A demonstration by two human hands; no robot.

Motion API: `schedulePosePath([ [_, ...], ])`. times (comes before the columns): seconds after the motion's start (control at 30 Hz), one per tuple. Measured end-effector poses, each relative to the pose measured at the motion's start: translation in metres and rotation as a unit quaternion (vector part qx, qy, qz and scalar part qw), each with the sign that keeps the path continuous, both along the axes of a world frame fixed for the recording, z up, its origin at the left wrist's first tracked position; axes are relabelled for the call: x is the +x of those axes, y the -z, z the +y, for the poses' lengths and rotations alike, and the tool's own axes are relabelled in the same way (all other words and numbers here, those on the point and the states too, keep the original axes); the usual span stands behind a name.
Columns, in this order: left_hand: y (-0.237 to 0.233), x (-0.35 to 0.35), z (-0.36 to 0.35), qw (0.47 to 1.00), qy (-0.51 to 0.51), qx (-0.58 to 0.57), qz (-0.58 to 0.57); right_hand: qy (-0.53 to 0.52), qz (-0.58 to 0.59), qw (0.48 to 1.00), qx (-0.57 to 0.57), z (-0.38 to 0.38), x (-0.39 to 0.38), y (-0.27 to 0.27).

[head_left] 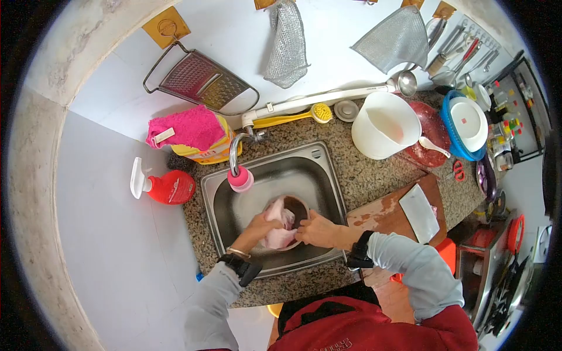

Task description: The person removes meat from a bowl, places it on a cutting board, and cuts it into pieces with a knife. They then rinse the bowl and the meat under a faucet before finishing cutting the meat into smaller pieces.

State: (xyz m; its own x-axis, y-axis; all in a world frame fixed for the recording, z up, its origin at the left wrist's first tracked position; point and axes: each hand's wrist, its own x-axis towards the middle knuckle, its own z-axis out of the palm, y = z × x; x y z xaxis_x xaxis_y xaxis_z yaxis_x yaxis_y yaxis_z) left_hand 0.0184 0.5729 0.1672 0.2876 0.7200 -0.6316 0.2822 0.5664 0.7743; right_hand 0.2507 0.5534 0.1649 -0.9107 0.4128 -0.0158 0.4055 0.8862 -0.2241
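In the head view, a piece of pale pink raw meat (280,236) lies partly in a round brown-lined bowl (297,209). The bowl is inside the steel sink (225,234). My left hand (256,229) has its fingers closed on the meat at the bowl's left side. At the right side, my right hand (317,229) grips the bowl's rim, its fingertips close to the meat. Above them hangs the faucet (234,153) with a pink nozzle (240,180). What cut of meat it is I cannot make out.
Right of the sink lies a wooden cutting board (374,217) with a white sheet or tray (419,213) on it. Behind stand a white bucket (383,128) and a blue basin (449,126). A red spray bottle (171,187) stands left of the sink.
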Motion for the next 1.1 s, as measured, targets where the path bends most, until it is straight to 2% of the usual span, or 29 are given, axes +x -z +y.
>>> schedulePosePath([
  [0.07,-0.023,-0.014,0.004,0.999,-0.035,-0.017,-0.035,0.011,-0.011,1.000,-0.019,0.002,-0.001,0.004],
  [0.13,-0.051,-0.028,0.006,0.994,-0.106,0.022,-0.005,0.085,-0.055,0.984,-0.146,0.009,-0.003,0.005],
  [0.17,-0.055,-0.034,0.006,0.994,-0.106,0.022,-0.004,0.085,-0.054,0.984,-0.146,0.015,-0.003,0.007],
  [0.23,-0.060,-0.049,0.003,0.980,-0.192,0.046,0.004,0.234,0.005,0.910,-0.343,0.026,-0.001,0.016],
  [0.27,-0.050,-0.061,0.001,0.976,-0.211,0.056,0.019,0.261,0.080,0.889,-0.368,0.029,0.004,0.026],
  [0.3,-0.043,-0.072,-0.003,0.976,-0.208,0.058,0.019,0.263,0.082,0.889,-0.366,0.031,0.006,0.037],
  [0.37,-0.032,-0.087,-0.012,0.956,-0.294,0.004,0.009,0.402,0.124,0.775,-0.472,0.035,0.011,0.044],
  [0.4,-0.022,-0.096,-0.018,0.951,-0.309,0.009,-0.021,0.398,0.163,0.678,-0.596,0.036,0.017,0.044],
  [0.43,-0.023,-0.096,-0.024,0.951,-0.307,0.008,-0.022,0.400,0.164,0.677,-0.595,0.033,0.019,0.046],
  [0.5,-0.029,-0.095,-0.034,0.933,-0.358,-0.011,-0.033,0.491,0.257,0.494,-0.670,0.025,0.019,0.052],
  [0.53,-0.027,-0.097,-0.039,0.931,-0.362,-0.025,-0.025,0.476,0.270,0.453,-0.704,0.025,0.022,0.051],
  [0.57,-0.024,-0.098,-0.044,0.932,-0.362,-0.025,-0.025,0.476,0.270,0.452,-0.704,0.022,0.021,0.052],
  [0.63,-0.017,-0.099,-0.051,0.922,-0.385,-0.024,-0.033,0.526,0.357,0.292,-0.715,0.013,0.013,0.053],
  [0.67,-0.015,-0.099,-0.054,0.923,-0.382,-0.024,-0.034,0.527,0.359,0.291,-0.713,0.008,0.012,0.051],
  [0.73,-0.012,-0.096,-0.057,0.913,-0.405,-0.024,-0.045,0.459,0.424,0.203,-0.754,-0.002,0.010,0.048],
  [0.83,-0.012,-0.095,-0.058,0.914,-0.402,-0.016,-0.048,0.448,0.408,0.197,-0.771,-0.011,0.006,0.046],
  [0.9,-0.019,-0.091,-0.058,0.913,-0.404,-0.013,-0.059,0.458,0.396,0.210,-0.767,-0.015,0.006,0.045],
  [0.97,-0.023,-0.091,-0.057,0.910,-0.409,-0.012,-0.069,0.420,0.384,0.254,-0.782,-0.016,0.010,0.030],
  [1.0,-0.024,-0.094,-0.057,0.915,-0.399,-0.007,-0.060,0.419,0.383,0.254,-0.783,-0.017,0.012,0.029],
  [1.07,-0.025,-0.098,-0.058,0.918,-0.393,-0.002,-0.048,0.448,0.364,0.307,-0.757,-0.018,0.014,0.028],
  [1.1,-0.025,-0.099,-0.058,0.917,-0.396,-0.002,-0.049,0.447,0.362,0.307,-0.758,-0.018,0.014,0.027],
])
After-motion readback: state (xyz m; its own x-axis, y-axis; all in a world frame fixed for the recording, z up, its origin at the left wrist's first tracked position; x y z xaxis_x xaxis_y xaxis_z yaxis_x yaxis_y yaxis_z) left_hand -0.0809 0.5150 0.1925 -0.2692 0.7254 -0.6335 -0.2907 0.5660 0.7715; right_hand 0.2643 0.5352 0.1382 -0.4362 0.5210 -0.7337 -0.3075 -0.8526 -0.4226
